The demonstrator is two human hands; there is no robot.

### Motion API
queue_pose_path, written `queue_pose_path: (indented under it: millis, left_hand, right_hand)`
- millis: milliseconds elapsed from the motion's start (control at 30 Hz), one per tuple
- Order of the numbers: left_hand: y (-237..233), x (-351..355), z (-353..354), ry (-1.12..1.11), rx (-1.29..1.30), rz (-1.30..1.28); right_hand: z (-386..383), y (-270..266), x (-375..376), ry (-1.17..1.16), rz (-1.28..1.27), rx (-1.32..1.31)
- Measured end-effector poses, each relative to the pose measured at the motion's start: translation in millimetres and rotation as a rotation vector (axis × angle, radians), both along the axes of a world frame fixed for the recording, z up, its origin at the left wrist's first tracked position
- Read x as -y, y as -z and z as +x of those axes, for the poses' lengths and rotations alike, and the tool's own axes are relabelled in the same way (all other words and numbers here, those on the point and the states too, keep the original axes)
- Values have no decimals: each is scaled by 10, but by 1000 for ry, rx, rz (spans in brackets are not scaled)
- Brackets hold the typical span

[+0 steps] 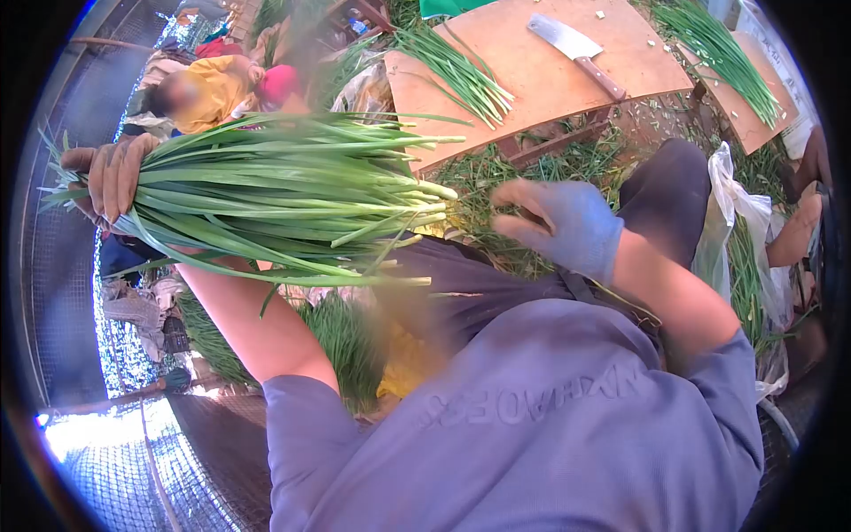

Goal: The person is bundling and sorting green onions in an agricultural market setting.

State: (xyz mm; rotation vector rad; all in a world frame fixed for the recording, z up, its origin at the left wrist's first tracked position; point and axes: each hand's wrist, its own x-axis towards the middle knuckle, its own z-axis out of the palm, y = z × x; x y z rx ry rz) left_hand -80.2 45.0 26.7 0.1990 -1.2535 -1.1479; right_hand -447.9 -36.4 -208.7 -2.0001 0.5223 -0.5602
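Observation:
My left hand, in a brown glove, is closed around the leafy end of a large bunch of garlic chives. The bunch lies nearly level across the view, its pale stem ends pointing right. Just beyond those ends is my right hand, in a blue glove with soiled fingers. Its fingers are bent with a gap between them and the thumb, slightly blurred, and nothing shows in them. Ahead, more garlic chives rest on a wooden board, where a cleaver also lies.
A second board at the right carries another bundle of chives. Loose green trimmings cover the ground below. A plastic bag stands by my right knee. Another person in yellow is at the upper left.

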Motion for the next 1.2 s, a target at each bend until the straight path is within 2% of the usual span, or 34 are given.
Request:
queue_pose_path:
  millis: [67,133,167,233,267,333,400,433,467,500,533,567,600,667,700,733,867,933,1000,1067,1133,1167,1200]
  left_hand:
    - [-5,67,-16,89,37,35]
    - [-45,155,25,233,140,84]
    - [-42,153,53,244,90,86]
    - [-63,37,-56,58,-32,146]
    - [-72,-23,-109,-38,-86,175]
    - [-96,37,63,152,106,284]
    - [-102,21,68,55,110,259]
    - [-106,73,135,140,113,263]
    - [-95,75,193,223,113,278]
    - [-64,10,18,30,69,293]
    - [-40,40,91,27,62,294]
    - [-23,117,204,181,73,267]
    - [-2,172,263,341,86,240]
    - [71,162,106,310,33,233]
    - [108,157,51,117,12,187]
    - [140,136,6,12,-14,157]
    - [216,145,-119,-177,-106,67]
    - [216,121,28,-73,-95,123]
    - [253,123,110,-86,-120,142]
    - [257,159,245,-115,-136,157]
    - [246,187,337,-225,-63,117]
    - [243,174,359,-244,-66,101]
    - [229,194,320,-264,-91,150]
  right_hand:
    - [297,-149,-43,4,183,73]
    - [666,27,-5,-66,342,363]
    - [727,85,37,-68,343,367]
    - [840,167,106,-226,712,395]
    - [843,215,140,-236,707,392]
    - [692,415,206,-91,782,206]
    - [447,833,338,-64,-88,-281]
    - [372,677,347,-67,-96,-283]
    - [218,514,294,-109,-219,-462]
    - [96,361,220,-153,-343,-642]
    - [56,275,123,6,-534,-343]
    - [76,194,40,165,-712,-34]
    - [154,116,-10,164,-783,114]
    - [423,-45,-99,184,-851,396]
    - [564,-74,-149,198,-839,526]
    - [660,-80,-159,198,-846,534]
    - [726,-95,-165,202,-849,669]
    - [620,159,-125,12,-812,569]
    - [414,371,-37,-170,-682,429]
    - [208,645,33,-156,-740,262]
    - [9,766,133,-494,-641,-377]
    - [-71,758,127,-510,-660,-376]
    - [-177,643,118,-503,-651,-525]
